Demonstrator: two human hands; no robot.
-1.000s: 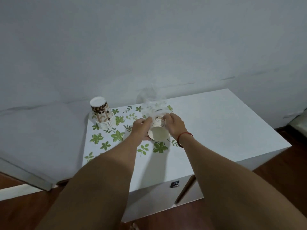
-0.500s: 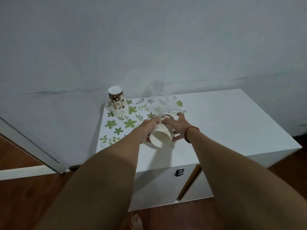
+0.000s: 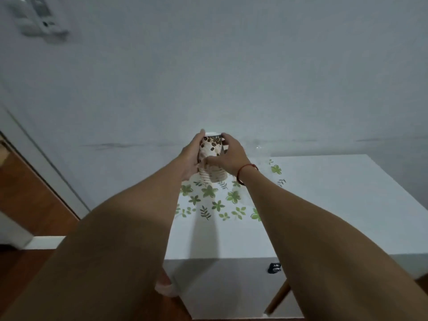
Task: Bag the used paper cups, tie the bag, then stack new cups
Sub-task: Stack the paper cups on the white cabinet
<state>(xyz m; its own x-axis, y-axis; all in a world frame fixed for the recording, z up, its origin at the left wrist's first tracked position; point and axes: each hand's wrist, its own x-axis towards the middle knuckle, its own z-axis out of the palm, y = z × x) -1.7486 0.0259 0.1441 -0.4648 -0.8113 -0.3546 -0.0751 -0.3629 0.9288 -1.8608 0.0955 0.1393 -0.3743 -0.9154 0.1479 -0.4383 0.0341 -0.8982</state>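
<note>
A stack of upside-down paper cups (image 3: pixel 212 158) with a coffee-bean print stands at the back left of the white cabinet top (image 3: pixel 324 205), on a mat printed with green leaves (image 3: pixel 209 191). My left hand (image 3: pixel 191 158) wraps the stack's left side. My right hand (image 3: pixel 228 154), with a red string on its wrist, grips the right side and top of the stack. A clear plastic bag (image 3: pixel 260 150) shows faintly to the right of my right hand, against the wall.
The grey wall (image 3: pixel 208 77) rises right behind the cups. A white device (image 3: pixel 37 17) hangs high on the wall at the upper left. Wooden floor (image 3: pixel 30 200) and a door frame lie to the left. A small black latch (image 3: pixel 274 268) sits on the cabinet front.
Both hands have left the spot by the clear bag and moved left to the standing stack, which they now hold. The view has swung left and closer.
</note>
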